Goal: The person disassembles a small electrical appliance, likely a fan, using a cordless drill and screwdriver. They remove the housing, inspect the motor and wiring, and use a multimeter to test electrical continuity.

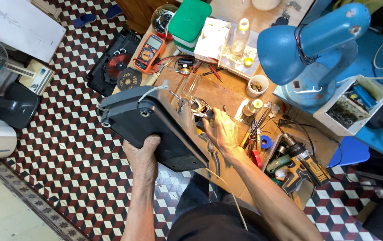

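Dark grey housing [156, 129] tilted up over workbench's [209, 89] front edge. My left hand [144, 154] clamped around its lower rim. My right hand [220, 129] pinches the exposed metal parts [198, 109] inside. Feels bulky, rigid, likely heavy; wires fragile. Grip by rim.

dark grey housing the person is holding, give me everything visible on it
The dark grey housing looks like moulded plastic, flat and roughly rectangular with rounded corners and round bosses along its near edge. It is tilted on edge at the workbench front. The left hand grips its lower edge from beneath; the right hand works at its far side, where metal parts and thin wires show. A pale cord loops over its top.
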